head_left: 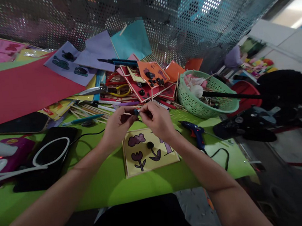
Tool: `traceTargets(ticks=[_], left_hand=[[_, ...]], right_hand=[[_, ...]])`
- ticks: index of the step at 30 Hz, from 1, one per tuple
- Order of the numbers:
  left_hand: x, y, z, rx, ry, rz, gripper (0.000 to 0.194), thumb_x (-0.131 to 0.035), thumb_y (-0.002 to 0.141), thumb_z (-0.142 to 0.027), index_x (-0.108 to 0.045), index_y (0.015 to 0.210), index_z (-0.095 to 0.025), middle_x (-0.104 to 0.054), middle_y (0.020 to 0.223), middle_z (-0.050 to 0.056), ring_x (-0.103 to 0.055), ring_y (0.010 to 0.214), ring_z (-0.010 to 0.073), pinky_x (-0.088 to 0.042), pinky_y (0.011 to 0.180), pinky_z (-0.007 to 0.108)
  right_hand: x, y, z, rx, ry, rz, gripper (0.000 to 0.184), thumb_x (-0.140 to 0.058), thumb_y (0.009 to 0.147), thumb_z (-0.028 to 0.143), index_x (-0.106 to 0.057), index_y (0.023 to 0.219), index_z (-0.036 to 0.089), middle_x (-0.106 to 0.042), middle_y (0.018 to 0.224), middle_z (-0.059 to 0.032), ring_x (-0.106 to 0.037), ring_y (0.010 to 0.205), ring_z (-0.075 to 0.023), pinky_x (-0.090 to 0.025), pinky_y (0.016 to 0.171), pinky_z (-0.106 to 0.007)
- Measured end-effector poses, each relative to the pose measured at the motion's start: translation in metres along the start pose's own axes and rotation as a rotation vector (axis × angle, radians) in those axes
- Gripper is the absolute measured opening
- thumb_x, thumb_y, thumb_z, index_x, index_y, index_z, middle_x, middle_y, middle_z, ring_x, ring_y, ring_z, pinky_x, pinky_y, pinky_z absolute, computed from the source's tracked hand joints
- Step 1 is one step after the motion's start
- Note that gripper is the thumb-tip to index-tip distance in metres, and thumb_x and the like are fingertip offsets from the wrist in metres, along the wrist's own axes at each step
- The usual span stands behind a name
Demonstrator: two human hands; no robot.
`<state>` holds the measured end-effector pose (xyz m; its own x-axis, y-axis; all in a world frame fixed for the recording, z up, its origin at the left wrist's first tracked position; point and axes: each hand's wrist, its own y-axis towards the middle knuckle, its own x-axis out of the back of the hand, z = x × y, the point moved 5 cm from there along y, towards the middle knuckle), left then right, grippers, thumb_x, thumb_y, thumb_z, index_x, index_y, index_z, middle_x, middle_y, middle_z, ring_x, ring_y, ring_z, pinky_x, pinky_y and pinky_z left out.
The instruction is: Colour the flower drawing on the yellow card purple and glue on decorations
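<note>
Above a yellow card (146,166), my left hand (118,125) is closed, pinching a small dark pebble (136,112) between thumb and fingertips. Close against it, my right hand (158,119) is also closed in a pinch; a tiny whitish bit shows at its fingertips, too small to name. The card lies flat on the green table with purple drawings of flowers and a cloud, and a wooden-looking edging. A dark round pebble (150,145) sits at the head of one drawn flower. My right wrist covers part of the card's right side.
A blue glue gun (196,131) lies at the right with its cord. Behind it stands a green basket (197,102). Sticks, markers, scissors (92,91) and decorated cards (153,73) crowd the back. A black power bank or phone (49,152) with a white cable lies left.
</note>
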<state>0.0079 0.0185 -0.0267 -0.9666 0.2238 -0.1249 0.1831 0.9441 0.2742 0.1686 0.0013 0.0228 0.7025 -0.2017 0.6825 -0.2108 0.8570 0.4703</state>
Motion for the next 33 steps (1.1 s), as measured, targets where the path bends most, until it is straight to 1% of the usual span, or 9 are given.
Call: traceTargets(ticks=[6,10,18,26,33], left_hand=[[-0.0038,-0.0004,-0.0017,0.077,-0.126,0.019,0.018,-0.079,0.084,-0.025,-0.071,0.098,-0.019,-0.076,0.098,0.003,-0.073,0.089,0.0159,-0.062,0.089,0.032],[-0.0034,-0.0005,0.0018,0.105,-0.164,0.012,0.02,-0.081,0.083,-0.026,-0.071,0.099,-0.02,-0.075,0.096,0.002,-0.072,0.085,0.0146,-0.062,0.088,0.031],[-0.0019,-0.001,0.0065,0.146,-0.21,0.0,0.022,-0.082,0.086,-0.031,-0.071,0.1,-0.019,-0.074,0.098,0.003,-0.071,0.086,0.0146,-0.063,0.087,0.031],[-0.0045,-0.0013,0.0052,0.21,-0.313,-0.003,0.019,-0.084,0.083,-0.026,-0.07,0.094,-0.018,-0.072,0.092,0.0,-0.069,0.08,0.0115,-0.061,0.084,0.027],[-0.0032,-0.0023,0.0071,0.251,-0.366,-0.017,0.02,-0.086,0.082,-0.026,-0.072,0.094,-0.017,-0.073,0.094,0.002,-0.069,0.083,0.0123,-0.06,0.085,0.028]], right_hand=[[-0.0021,0.0007,-0.0005,0.015,-0.003,0.003,0.007,-0.059,0.094,0.022,-0.058,0.087,0.023,-0.068,0.087,-0.0033,-0.059,0.076,-0.0173,-0.043,0.07,-0.03],[-0.0033,0.0002,-0.0012,0.007,0.014,0.013,0.006,-0.059,0.093,0.02,-0.058,0.088,0.023,-0.068,0.087,-0.0029,-0.059,0.076,-0.0172,-0.044,0.072,-0.031],[-0.0009,0.0012,0.0021,0.017,0.072,0.018,0.007,-0.057,0.094,0.023,-0.056,0.087,0.024,-0.067,0.086,-0.0032,-0.06,0.077,-0.0178,-0.045,0.072,-0.031],[-0.0018,0.001,0.0022,0.033,0.066,0.02,0.007,-0.057,0.093,0.023,-0.056,0.087,0.024,-0.067,0.086,-0.0034,-0.06,0.078,-0.0181,-0.045,0.073,-0.031],[-0.0025,0.001,0.0023,0.033,0.057,0.034,0.007,-0.057,0.094,0.022,-0.055,0.088,0.024,-0.067,0.087,-0.0033,-0.06,0.078,-0.0179,-0.045,0.074,-0.032]])
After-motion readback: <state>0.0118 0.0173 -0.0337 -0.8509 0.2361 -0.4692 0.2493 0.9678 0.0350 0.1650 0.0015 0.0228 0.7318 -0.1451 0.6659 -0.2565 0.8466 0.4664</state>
